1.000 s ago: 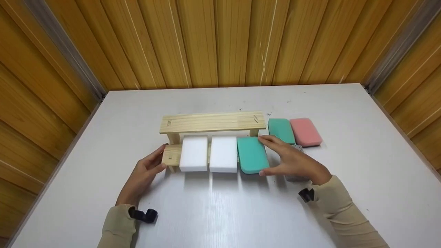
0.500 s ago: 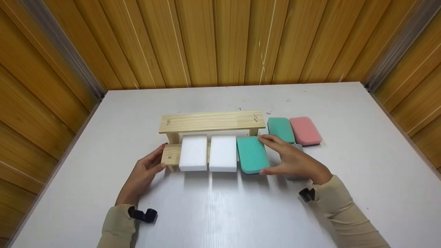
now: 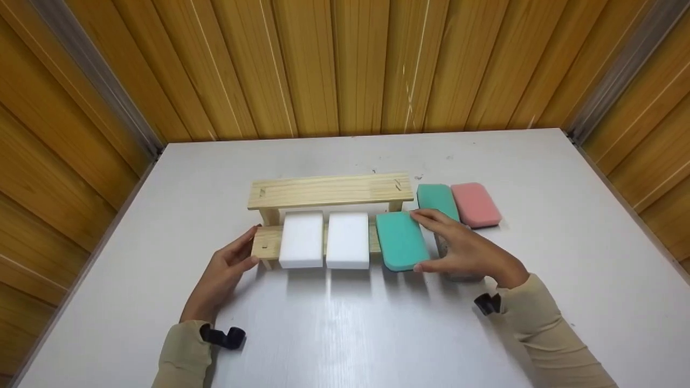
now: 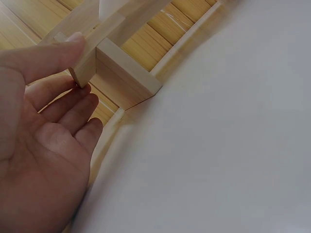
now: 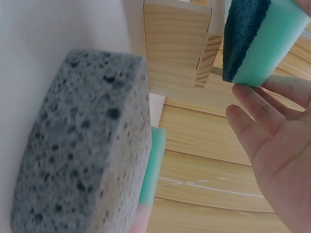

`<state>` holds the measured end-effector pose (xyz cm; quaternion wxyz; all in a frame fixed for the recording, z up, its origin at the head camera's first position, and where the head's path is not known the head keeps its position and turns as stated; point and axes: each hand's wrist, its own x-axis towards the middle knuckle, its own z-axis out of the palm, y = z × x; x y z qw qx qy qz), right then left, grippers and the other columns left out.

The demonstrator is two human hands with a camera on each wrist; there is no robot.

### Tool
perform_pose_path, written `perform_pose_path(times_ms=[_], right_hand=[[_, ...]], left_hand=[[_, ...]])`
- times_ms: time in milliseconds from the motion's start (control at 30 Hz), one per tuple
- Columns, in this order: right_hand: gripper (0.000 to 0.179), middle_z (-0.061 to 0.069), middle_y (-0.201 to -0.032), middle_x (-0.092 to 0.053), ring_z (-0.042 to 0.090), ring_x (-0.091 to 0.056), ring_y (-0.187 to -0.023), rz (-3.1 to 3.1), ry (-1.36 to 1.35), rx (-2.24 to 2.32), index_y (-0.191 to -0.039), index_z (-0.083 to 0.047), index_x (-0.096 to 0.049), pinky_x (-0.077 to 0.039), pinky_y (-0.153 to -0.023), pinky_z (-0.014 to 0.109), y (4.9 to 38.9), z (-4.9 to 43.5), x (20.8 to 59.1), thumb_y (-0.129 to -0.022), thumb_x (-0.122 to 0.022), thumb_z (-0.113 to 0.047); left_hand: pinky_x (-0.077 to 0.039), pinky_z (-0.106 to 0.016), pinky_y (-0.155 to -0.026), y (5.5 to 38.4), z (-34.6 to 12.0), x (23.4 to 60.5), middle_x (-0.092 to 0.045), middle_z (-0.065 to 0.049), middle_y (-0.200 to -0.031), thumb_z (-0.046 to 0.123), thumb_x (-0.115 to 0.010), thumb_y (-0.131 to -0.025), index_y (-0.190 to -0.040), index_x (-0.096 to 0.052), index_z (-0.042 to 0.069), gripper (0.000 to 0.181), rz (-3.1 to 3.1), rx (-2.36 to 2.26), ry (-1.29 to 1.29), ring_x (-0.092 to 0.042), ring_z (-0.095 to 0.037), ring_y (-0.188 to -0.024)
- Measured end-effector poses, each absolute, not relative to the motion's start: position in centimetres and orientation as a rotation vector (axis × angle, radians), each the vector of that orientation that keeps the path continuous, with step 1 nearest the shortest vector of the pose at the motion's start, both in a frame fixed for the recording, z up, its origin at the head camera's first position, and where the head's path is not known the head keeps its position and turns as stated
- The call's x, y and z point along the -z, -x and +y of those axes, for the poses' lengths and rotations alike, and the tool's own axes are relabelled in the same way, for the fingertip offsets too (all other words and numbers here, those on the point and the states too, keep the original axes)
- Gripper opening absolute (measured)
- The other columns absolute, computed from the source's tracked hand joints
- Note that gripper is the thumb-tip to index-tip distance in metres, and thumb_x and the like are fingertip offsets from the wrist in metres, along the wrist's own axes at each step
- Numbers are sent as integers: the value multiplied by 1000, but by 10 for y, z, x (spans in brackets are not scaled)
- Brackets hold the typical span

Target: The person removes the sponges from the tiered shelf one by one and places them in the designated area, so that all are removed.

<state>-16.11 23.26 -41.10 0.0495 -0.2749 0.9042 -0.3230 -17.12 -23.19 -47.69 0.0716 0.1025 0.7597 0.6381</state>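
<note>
A two-tier wooden rack (image 3: 329, 191) stands mid-table in the head view. My left hand (image 3: 221, 277) pinches the left end of its lower shelf (image 3: 266, 242), thumb and fingers on opposite edges. Two white sponge blocks (image 3: 302, 240) lie side by side across that shelf. To their right, my right hand (image 3: 469, 250) holds a green sponge (image 3: 401, 241) between thumb and fingers at its right side. The right wrist view shows a dark scouring layer (image 5: 245, 36) on this sponge. Its contact with the shelf is hard to make out.
Right of the rack lie a second green sponge (image 3: 435, 199) and a pink sponge (image 3: 475, 205). A grey speckled block (image 5: 73, 145) sits below my right hand, mostly hidden in the head view. Ribbed wood-look panels (image 3: 356, 70) border the white table (image 3: 345, 334).
My right hand and the green sponge have shifted slightly right, opening a gap beside the nearer white block where bare shelf shows. My left hand stays at the rack's end.
</note>
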Motion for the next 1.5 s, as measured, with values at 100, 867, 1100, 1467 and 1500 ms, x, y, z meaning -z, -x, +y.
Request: perform_pose_path(times_ms=[100,867,1100,1467,1500], right_hand=[[98,6,-152,-33,30,-33,-140,2767,844,988,-151,-14,-31,-40,-108,52,161,236,412,-73,-77,-53],[95,12,-150,-34,38,-31,-139,2774,826,1040,-151,-11,-32,-38,-105,62,155,270,412,-74,-82,-39],[94,13,-150,-34,39,-30,-139,2800,801,1042,-151,-10,-32,-37,-104,64,152,283,413,-75,-82,-37],[93,5,-150,-36,21,-41,-132,2875,820,1003,-151,-12,-33,-43,-104,48,147,301,412,-75,-82,-34],[93,4,-150,-36,20,-43,-130,2881,823,1001,-151,-12,-32,-43,-103,47,146,302,412,-75,-82,-34]], left_hand=[[-33,-10,-106,171,-232,477,-26,-5,-159,17,-68,-90,-151,-29,9,73,2283,-1925,-305,-27,-21,-146],[-31,-8,-107,170,-231,475,-26,-5,-159,18,-68,-90,-151,-29,8,73,2305,-1903,-310,-24,-21,-147],[-32,-8,-106,170,-231,477,-26,-5,-159,19,-67,-90,-151,-29,10,72,2325,-1880,-311,-25,-21,-146],[-32,-10,-107,170,-233,477,-25,-7,-159,12,-64,-92,-151,-28,6,70,2290,-1922,-350,-24,-23,-146],[-32,-10,-108,170,-233,477,-25,-8,-159,11,-64,-92,-151,-28,5,70,2283,-1928,-354,-24,-23,-146]])
